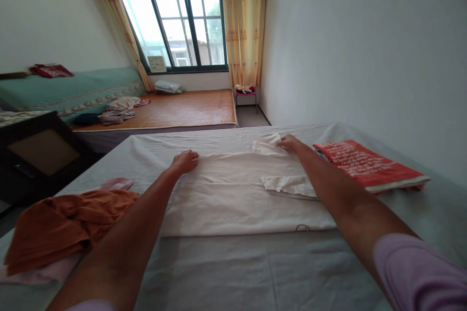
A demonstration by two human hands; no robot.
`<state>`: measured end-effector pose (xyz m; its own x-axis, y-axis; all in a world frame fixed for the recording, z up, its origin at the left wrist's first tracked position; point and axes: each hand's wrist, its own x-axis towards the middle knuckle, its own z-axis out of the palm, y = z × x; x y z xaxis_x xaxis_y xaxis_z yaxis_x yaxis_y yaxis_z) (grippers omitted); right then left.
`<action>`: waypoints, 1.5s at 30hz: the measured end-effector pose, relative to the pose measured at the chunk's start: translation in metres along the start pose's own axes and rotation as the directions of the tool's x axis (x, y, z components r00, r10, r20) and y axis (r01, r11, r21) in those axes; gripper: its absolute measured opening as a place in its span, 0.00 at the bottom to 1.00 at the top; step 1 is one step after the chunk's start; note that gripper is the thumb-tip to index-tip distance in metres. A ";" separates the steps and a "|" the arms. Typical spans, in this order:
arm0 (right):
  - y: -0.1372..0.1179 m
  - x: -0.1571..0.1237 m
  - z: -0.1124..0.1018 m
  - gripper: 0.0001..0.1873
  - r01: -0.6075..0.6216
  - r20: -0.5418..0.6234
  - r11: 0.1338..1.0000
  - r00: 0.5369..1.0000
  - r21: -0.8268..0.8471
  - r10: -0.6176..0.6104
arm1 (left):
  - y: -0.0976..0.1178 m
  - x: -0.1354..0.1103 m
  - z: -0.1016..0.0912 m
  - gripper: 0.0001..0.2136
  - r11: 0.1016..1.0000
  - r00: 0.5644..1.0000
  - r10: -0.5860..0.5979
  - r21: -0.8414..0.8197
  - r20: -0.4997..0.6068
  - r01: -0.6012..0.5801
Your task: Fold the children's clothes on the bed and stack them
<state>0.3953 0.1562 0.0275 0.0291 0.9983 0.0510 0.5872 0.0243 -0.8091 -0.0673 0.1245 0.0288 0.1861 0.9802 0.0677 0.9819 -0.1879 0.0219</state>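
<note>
A white garment (222, 204), partly folded into a long rectangle, lies on the cloth-covered surface (226, 272) before me. One sleeve-like flap rests across its right half, and a small dark round mark shows near its front edge. My left hand (185, 161) pinches the garment's far left corner. At the far right, my right hand (290, 143) grips a crumpled sleeve-like part that sticks out past the far edge. My right forearm hides part of the garment's right end.
To the left lies a rust-orange garment (73, 218) over pink cloth. A folded red cloth with white lettering (368, 163) lies at right, near the wall. Beyond stand a bed with a brown mat (193, 107), a dark cabinet (40, 150) and a small stool (246, 91).
</note>
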 end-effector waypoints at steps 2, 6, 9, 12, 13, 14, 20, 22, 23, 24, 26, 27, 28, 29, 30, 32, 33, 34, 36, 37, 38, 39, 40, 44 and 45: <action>-0.009 -0.013 -0.010 0.15 0.040 -0.003 0.992 0.999 0.120 -0.040 | 0.002 -0.008 -0.013 0.14 0.999 0.997 0.029 -0.038 -0.069 -0.032; -0.019 -0.069 -0.039 0.19 0.212 -0.011 0.893 0.974 0.397 -0.226 | -0.002 -0.043 -0.028 0.14 0.977 0.966 0.133 -0.133 -0.221 -0.165; -0.014 -0.127 -0.054 0.13 0.206 0.163 0.911 0.947 0.357 -0.278 | -0.003 -0.076 -0.019 0.13 0.969 0.954 0.189 -0.112 -0.233 -0.220; -0.005 -0.178 -0.056 0.09 0.163 0.393 0.958 0.885 0.238 -0.248 | 0.000 -0.103 0.000 0.13 0.969 0.961 0.211 -0.093 -0.180 -0.230; -0.002 -0.192 -0.055 0.09 0.161 0.438 0.963 0.866 0.215 -0.242 | 0.001 -0.108 0.006 0.13 0.971 0.964 0.201 -0.094 -0.177 -0.219; 0.000 -0.203 -0.054 0.09 0.167 0.455 0.965 0.857 0.201 -0.243 | 0.003 -0.113 0.011 0.13 0.975 0.967 0.179 -0.098 -0.184 -0.199; 0.008 -0.233 -0.041 0.13 0.362 0.302 0.931 0.883 0.054 -0.360 | 0.009 -0.122 0.022 0.14 0.987 0.964 0.097 -0.099 -0.246 -0.125; 0.012 -0.236 -0.039 0.13 0.410 0.267 0.912 0.878 0.012 -0.398 | 0.010 -0.125 0.021 0.14 0.991 0.964 0.087 -0.080 -0.253 -0.110; 0.015 -0.236 -0.040 0.12 0.405 0.241 0.914 0.888 -0.009 -0.392 | 0.011 -0.126 0.020 0.14 0.993 0.965 0.071 -0.075 -0.252 -0.092; 0.018 -0.236 -0.042 0.12 0.384 0.209 0.923 0.905 -0.033 -0.370 | 0.011 -0.126 0.019 0.15 0.995 0.968 0.050 -0.077 -0.246 -0.071; 0.025 -0.235 -0.047 0.13 0.324 0.155 0.943 0.938 -0.076 -0.309 | 0.011 -0.127 0.019 0.15 0.994 0.974 0.014 -0.102 -0.225 -0.038; 0.028 -0.234 -0.050 0.12 0.296 0.137 0.951 0.950 -0.092 -0.282 | 0.010 -0.126 0.019 0.16 0.992 0.977 0.006 -0.120 -0.214 -0.032; 0.032 -0.233 -0.052 0.12 0.273 0.128 0.957 0.957 -0.098 -0.260 | 0.009 -0.126 0.020 0.16 0.990 0.979 0.005 -0.137 -0.203 -0.033; 0.035 -0.232 -0.054 0.11 0.254 0.124 0.963 0.962 -0.091 -0.242 | 0.008 -0.125 0.020 0.17 0.988 0.980 0.007 -0.150 -0.197 -0.037; 0.039 -0.231 -0.056 0.11 0.238 0.116 0.968 0.967 -0.075 -0.228 | 0.007 -0.125 0.021 0.17 0.986 0.981 0.009 -0.161 -0.195 -0.041; 0.044 -0.230 -0.056 0.11 0.201 0.085 0.979 0.977 -0.040 -0.197 | 0.004 -0.124 0.023 0.19 0.982 0.979 0.007 -0.184 -0.203 -0.045; 0.046 -0.229 -0.055 0.11 0.186 0.075 0.982 0.980 -0.022 -0.183 | 0.003 -0.124 0.023 0.20 0.979 0.978 0.002 -0.198 -0.209 -0.044; 0.047 -0.229 -0.054 0.11 0.176 0.074 0.984 0.982 -0.004 -0.175 | 0.001 -0.124 0.023 0.20 0.976 0.977 -0.003 -0.212 -0.215 -0.043; 0.050 -0.228 -0.053 0.10 0.166 0.089 0.985 0.982 0.038 -0.169 | -0.002 -0.124 0.024 0.20 0.971 0.974 -0.010 -0.235 -0.225 -0.044; 0.051 -0.227 -0.052 0.09 0.163 0.102 0.985 0.980 0.060 -0.168 | -0.003 -0.125 0.024 0.20 0.969 0.974 -0.013 -0.244 -0.227 -0.044; 0.052 -0.227 -0.051 0.08 0.159 0.108 0.984 0.980 0.081 -0.168 | -0.004 -0.125 0.024 0.20 0.967 0.974 -0.015 -0.252 -0.228 -0.044; 0.054 -0.226 -0.051 0.08 0.154 0.109 0.983 0.980 0.099 -0.164 | -0.004 -0.125 0.024 0.19 0.964 0.973 -0.018 -0.260 -0.228 -0.044; 0.055 -0.226 -0.050 0.08 0.147 0.103 0.983 0.982 0.113 -0.159 | -0.005 -0.125 0.024 0.19 0.962 0.973 -0.022 -0.269 -0.229 -0.041; 0.060 -0.225 -0.049 0.07 0.139 0.028 0.983 0.989 0.123 -0.143 | -0.007 -0.126 0.025 0.19 0.954 0.974 -0.037 -0.297 -0.226 -0.032; 0.060 -0.225 -0.049 0.06 0.135 0.007 0.984 0.991 0.119 -0.136 | -0.007 -0.126 0.026 0.19 0.953 0.974 -0.040 -0.301 -0.224 -0.030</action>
<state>0.4633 -0.0698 -0.0042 -0.0568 0.9860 0.1569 0.4851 0.1646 -0.8588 -0.0968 0.0038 -0.0054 0.1342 0.9480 0.2885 0.9200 -0.2273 0.3193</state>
